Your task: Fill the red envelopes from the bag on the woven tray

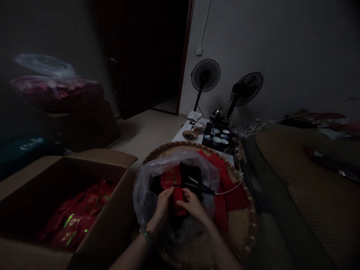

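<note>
Both hands meet over the round woven tray [239, 232], pinching a small piece of red fabric [178, 195] between them. My left hand [164, 200] grips its left edge, and my right hand [191, 202] closes on its right side. Just beyond the fingers lies another red piece with a printed mark [171, 177], on dark material. A clear plastic bag [143, 187] spreads around these things. To the right of the hands rests a dark, slim tool with a white cord [206, 188]; its exact kind is hard to make out. Flat red strips [222, 172] lie along the tray's right side.
An open cardboard box [112, 225] at left contains several red packets [81, 217]. Behind the tray stands a low table [180, 135] with a cup tray [216, 139] and two fans [206, 75]. A woven mat [298, 176] covers the seat at right.
</note>
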Demonstrator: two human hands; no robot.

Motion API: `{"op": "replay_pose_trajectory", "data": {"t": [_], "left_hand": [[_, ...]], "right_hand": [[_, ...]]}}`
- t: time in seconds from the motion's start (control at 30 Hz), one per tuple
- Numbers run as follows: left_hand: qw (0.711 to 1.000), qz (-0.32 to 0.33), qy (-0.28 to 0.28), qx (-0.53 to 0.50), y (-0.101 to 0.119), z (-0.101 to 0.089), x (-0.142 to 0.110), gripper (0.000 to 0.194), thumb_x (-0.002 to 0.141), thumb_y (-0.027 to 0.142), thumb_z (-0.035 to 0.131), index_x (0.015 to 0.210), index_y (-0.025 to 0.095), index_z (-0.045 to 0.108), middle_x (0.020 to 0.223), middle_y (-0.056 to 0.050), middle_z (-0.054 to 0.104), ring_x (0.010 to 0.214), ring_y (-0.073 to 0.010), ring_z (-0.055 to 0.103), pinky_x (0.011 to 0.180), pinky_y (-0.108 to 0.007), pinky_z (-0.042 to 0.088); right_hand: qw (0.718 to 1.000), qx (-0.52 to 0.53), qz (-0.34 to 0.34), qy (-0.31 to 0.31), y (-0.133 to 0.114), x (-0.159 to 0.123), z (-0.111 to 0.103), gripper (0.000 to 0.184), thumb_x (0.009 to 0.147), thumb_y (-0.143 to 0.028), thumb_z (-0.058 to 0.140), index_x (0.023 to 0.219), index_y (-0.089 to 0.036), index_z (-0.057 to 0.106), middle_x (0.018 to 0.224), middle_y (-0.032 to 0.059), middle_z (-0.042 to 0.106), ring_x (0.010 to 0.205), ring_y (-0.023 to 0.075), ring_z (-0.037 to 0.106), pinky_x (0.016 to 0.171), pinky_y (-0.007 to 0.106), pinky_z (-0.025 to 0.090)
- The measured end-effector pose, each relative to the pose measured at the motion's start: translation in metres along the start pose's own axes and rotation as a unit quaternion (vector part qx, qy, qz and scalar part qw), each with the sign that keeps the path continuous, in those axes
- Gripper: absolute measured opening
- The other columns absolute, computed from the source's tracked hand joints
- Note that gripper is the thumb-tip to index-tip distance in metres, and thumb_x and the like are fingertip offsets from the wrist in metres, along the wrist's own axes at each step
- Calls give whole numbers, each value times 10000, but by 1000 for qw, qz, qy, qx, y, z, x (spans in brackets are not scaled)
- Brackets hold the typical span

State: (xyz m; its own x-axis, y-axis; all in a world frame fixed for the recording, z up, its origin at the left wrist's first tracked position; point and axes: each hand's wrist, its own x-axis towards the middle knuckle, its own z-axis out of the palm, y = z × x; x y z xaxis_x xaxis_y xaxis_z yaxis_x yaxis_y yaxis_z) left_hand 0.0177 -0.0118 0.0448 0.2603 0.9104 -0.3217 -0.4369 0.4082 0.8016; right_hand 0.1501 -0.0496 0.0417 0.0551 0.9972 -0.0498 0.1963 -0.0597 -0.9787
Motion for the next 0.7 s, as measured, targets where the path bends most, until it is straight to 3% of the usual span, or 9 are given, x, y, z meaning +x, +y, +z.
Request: {"op": "replay_pose_trajectory", "data": {"t": [0.13,0.2,0.3,0.37,0.43,0.47,0.53,0.6,0.7], "left_hand": [[996,-69,-38,-52,-1,0,-4,397,635,496,652,743,114,639,669,-48,665,596,-160,587,600,-261,451],[989,-109,-90,-28,-2,1,-10,403,668,477,637,853,119,638,732,-67,681,658,-186,621,608,-274,468],[980,-117,-156,50,1,1,-20,428,616,370,725,947,127,603,785,-81,683,643,-203,642,512,-254,473],[990,-66,-120,28,14,-3,-25,460,605,376,737,959,122,591,822,-104,682,606,-200,644,467,-243,475],[996,55,-18,-70,39,-13,-27,447,615,396,728,963,154,586,931,-102,672,605,-169,643,469,-218,485],[982,129,22,-134,55,-19,-26,478,617,411,724,1018,203,569,998,-84,658,643,-155,648,493,-198,495],[946,231,27,-226,85,-31,-23,586,653,444,690,1180,326,462,1189,-53,572,912,-165,627,664,-184,520],[937,248,38,-244,105,-40,-18,552,705,410,657,1203,312,437,1203,-74,553,1002,-165,593,720,-169,509],[956,207,47,-204,103,-44,-12,503,731,301,647,1190,272,443,1211,-95,538,992,-183,602,747,-220,514]], "right_hand": [[998,42,37,-20,7,-2,0,437,584,-536,669,834,-185,599,859,66,671,811,255,625,689,374,509],[997,61,43,-1,4,1,-1,497,577,-574,654,877,-181,605,871,69,667,754,244,626,573,334,511],[995,82,40,33,-2,7,-5,521,622,-592,606,925,-168,617,827,58,648,624,185,602,445,265,473],[990,108,27,83,-5,13,-10,517,684,-590,545,954,-154,614,771,46,623,588,154,585,434,244,469],[984,104,9,143,-3,20,-13,497,741,-572,482,958,-143,608,718,35,598,571,141,574,429,234,464],[984,79,-2,162,-1,24,-14,473,765,-551,460,949,-142,609,705,33,593,564,138,569,427,233,461],[985,-15,-43,165,5,34,-12,388,801,-476,449,928,-149,616,741,44,608,591,143,573,480,257,480],[973,-146,-110,138,11,46,-4,281,816,-362,472,960,-169,616,877,69,625,742,174,591,650,316,505],[917,-343,-167,117,17,63,12,326,764,-230,561,1088,-196,568,1095,101,571,984,235,522,843,387,440]]}}
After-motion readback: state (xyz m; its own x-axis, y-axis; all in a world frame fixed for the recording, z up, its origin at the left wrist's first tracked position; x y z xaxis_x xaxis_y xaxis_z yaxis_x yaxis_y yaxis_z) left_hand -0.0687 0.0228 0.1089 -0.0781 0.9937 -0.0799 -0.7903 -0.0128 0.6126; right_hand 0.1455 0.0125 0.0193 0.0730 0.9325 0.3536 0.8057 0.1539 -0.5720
